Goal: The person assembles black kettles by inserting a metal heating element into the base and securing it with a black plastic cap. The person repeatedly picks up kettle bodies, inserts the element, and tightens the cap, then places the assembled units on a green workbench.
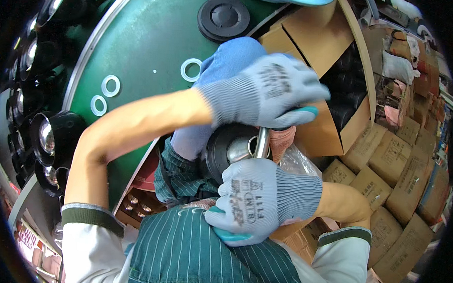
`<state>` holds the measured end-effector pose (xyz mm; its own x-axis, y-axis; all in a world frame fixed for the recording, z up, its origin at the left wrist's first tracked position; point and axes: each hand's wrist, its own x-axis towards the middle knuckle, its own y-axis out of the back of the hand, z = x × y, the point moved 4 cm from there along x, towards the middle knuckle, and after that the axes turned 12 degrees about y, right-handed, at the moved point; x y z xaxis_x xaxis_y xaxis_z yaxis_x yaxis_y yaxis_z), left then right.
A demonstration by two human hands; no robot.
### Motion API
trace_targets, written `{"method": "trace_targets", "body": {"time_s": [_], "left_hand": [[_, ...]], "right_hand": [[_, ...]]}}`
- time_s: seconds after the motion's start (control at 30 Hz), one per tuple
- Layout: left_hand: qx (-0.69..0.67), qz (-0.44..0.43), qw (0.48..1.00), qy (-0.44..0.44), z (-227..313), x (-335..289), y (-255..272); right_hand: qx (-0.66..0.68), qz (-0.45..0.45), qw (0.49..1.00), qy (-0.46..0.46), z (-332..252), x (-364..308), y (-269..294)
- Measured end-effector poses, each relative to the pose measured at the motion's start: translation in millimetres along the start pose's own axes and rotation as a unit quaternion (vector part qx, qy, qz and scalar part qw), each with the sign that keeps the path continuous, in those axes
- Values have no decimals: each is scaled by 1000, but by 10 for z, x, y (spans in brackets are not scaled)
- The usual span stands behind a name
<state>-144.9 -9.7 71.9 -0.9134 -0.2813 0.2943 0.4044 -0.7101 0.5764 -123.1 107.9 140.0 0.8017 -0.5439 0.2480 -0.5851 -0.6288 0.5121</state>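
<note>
My left hand point(270, 90), in a grey-blue knit glove with teal palm coating, is over my lap. Its fingers are smeared by motion, and the upper end of a shiny metal rod point(262, 142) disappears beneath it. Under the rod is a black round part point(216, 153) with a silvery metal centre point(240, 149), tilted between my knees. My right hand point(252, 200), gloved alike, is closed at the near edge of this part, knuckles up. It covers the rod's lower end, and what lies inside the grip is mostly hidden.
A green table point(140, 33) carries white rings point(110, 85) and stacked black discs point(224, 17). Black bowl-shaped parts with shiny insides point(49, 138) crowd the left. An open carton point(315, 37) of black parts stands right, with stacked cardboard boxes point(393, 155) beyond.
</note>
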Motion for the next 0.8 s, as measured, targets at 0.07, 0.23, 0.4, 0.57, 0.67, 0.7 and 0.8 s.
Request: {"method": "trace_targets", "body": {"time_s": [0.07, 0.23, 0.4, 0.57, 0.67, 0.7, 0.8], "left_hand": [[144, 66, 962, 221, 123, -296, 361], [139, -337, 846, 388, 490, -444, 442], [241, -469, 739, 418, 735, -241, 460], [249, -405, 623, 621, 881, -319, 192], [249, -325, 621, 668, 970, -470, -5], [245, -300, 622, 680, 991, -527, -54], [254, -216, 667, 666, 1057, -663, -68]], "right_hand": [[-45, -20, 998, 36, -19, -11, -40], [-11, 79, 991, 112, -99, -54, -100], [383, 552, 729, 133, -20, -887, -8], [260, 604, 743, -126, 748, -1248, -657], [309, 641, 702, -40, 1125, -1180, -944], [342, 628, 698, -26, 1189, -1172, -955], [655, 536, 532, 32, 1213, -1064, -830]]}}
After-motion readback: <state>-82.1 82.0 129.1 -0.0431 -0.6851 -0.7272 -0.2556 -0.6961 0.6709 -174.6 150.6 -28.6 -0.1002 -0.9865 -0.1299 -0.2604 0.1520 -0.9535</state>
